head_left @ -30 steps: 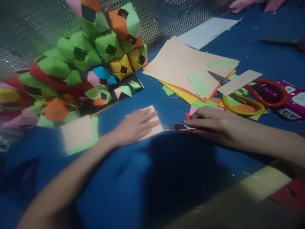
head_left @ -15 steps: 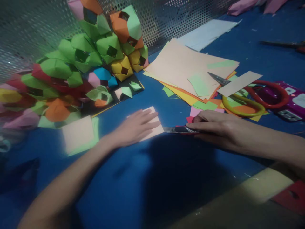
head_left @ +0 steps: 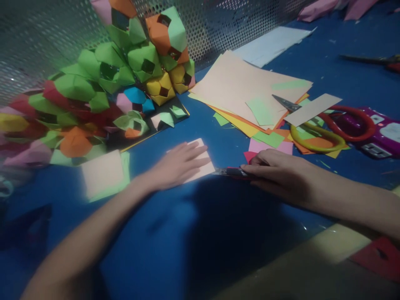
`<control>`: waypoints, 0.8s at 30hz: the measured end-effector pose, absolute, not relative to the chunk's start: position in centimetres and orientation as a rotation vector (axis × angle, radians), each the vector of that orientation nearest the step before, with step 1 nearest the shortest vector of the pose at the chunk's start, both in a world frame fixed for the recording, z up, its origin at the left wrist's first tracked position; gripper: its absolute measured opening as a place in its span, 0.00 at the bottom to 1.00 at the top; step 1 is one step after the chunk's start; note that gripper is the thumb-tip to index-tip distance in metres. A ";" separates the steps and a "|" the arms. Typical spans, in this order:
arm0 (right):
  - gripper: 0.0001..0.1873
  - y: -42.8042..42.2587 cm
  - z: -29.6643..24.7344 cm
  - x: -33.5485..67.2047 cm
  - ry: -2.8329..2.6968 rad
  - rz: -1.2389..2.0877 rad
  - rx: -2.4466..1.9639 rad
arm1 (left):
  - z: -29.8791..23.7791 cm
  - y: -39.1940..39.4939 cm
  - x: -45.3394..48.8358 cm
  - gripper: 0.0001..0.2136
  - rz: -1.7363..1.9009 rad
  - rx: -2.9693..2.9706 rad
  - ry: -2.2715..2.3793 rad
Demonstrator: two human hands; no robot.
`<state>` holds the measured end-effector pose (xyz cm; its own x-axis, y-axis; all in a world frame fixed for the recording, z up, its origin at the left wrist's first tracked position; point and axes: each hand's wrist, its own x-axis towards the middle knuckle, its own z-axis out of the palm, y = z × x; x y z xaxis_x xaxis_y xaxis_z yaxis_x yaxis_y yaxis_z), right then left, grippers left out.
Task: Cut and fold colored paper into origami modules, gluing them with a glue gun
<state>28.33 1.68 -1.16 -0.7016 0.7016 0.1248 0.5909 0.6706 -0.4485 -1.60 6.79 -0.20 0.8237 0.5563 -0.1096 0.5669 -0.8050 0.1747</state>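
Right grip (head_left: 271, 168) is clamped around a cutter (head_left: 234, 172), fingers bent, with its blade (head_left: 221, 171) pointing left. The right arm (head_left: 353, 204) stretches in low from the right side. Left grip (head_left: 176, 166) lies flat, palm down, with its fingers a little apart, on top of a small pink paper (head_left: 205, 166). The left arm (head_left: 93, 233) slants up from the bottom left. The paper sits on the blue bench (head_left: 140, 258), and the blade's tip is at its near right corner. Scissors (head_left: 356, 138) with red and yellow handles lie behind the right grip.
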 end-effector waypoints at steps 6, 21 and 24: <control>0.13 0.8 -1.7 27.4 -2.554 0.443 -1.152 | -0.4 6.8 -1.7 0.20 -0.068 2.831 0.848; 0.12 -0.7 -2.2 26.8 -2.472 0.386 -1.216 | -0.7 7.1 -1.9 0.20 -0.065 2.873 0.796; 0.12 -1.2 -2.1 26.9 -2.478 0.394 -1.230 | -0.3 7.2 -1.8 0.21 -0.073 2.875 0.783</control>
<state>26.93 -1.20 -2.10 -0.5645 0.8053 0.1811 0.7095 0.5855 -0.3922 -1.81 7.21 -0.34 0.8617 0.4995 -0.0891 0.5074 -0.8500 0.1419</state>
